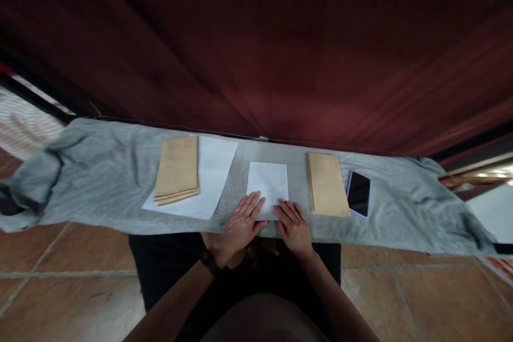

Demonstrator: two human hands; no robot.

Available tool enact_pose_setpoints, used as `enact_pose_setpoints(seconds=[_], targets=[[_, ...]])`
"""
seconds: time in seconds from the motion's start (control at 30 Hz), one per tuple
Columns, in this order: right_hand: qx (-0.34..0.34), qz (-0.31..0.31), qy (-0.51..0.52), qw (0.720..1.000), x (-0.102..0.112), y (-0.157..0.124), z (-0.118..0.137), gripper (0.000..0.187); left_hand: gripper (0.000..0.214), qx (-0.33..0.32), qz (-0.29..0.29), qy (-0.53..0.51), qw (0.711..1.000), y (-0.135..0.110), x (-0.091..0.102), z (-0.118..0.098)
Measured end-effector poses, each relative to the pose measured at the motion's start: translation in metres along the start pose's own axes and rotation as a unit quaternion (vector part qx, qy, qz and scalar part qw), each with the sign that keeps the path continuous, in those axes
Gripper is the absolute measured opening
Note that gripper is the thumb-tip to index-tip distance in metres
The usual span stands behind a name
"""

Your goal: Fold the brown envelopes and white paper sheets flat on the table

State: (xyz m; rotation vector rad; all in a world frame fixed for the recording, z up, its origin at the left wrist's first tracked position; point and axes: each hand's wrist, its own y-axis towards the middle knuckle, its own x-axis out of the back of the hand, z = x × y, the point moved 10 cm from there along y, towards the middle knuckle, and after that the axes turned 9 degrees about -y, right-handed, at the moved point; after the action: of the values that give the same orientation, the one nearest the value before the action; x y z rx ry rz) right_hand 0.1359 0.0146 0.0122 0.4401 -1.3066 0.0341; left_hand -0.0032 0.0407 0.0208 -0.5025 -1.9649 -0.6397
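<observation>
A white sheet of paper (267,181), small and apparently folded, lies flat in front of me on the grey cloth. On its lower left corner rest the outstretched fingers of my left hand (242,222), which has a dark watch on the wrist. My right hand (294,224) lies on the lower right corner with its fingers extended too. Neither hand grips anything. To the left, several brown envelopes (178,165) are stacked on larger white paper (212,176). More brown envelopes (327,184) form a stack right of my right hand.
A phone (359,193) with a pale purple edge lies beside the right envelope stack. The grey cloth (108,171) covers a narrow surface and is wrinkled at both ends. Behind it hangs a dark red curtain (280,75). Tiled floor (80,283) shows below.
</observation>
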Motion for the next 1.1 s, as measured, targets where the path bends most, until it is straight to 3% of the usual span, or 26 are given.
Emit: enact_pose_setpoints(seconds=[0.37,0.63,0.83,1.1], targets=[[0.011,0.001,0.068,0.998,0.000,0.000,-0.016,0.045,0.045,-0.009,0.016,-0.070,0.997,0.002,0.013,0.022],[-0.029,-0.037,0.141,0.989,0.006,0.001,-0.037,0.037,0.023,-0.007,-0.033,-0.151,0.988,0.004,0.024,0.033],[-0.043,-0.033,0.143,0.988,0.004,-0.001,-0.040,0.034,0.026,-0.006,-0.043,-0.161,0.986,0.000,0.021,0.036],[-0.016,-0.011,0.083,0.996,0.002,-0.001,-0.032,0.044,0.050,-0.024,-0.016,-0.153,0.988,-0.001,0.015,0.035]])
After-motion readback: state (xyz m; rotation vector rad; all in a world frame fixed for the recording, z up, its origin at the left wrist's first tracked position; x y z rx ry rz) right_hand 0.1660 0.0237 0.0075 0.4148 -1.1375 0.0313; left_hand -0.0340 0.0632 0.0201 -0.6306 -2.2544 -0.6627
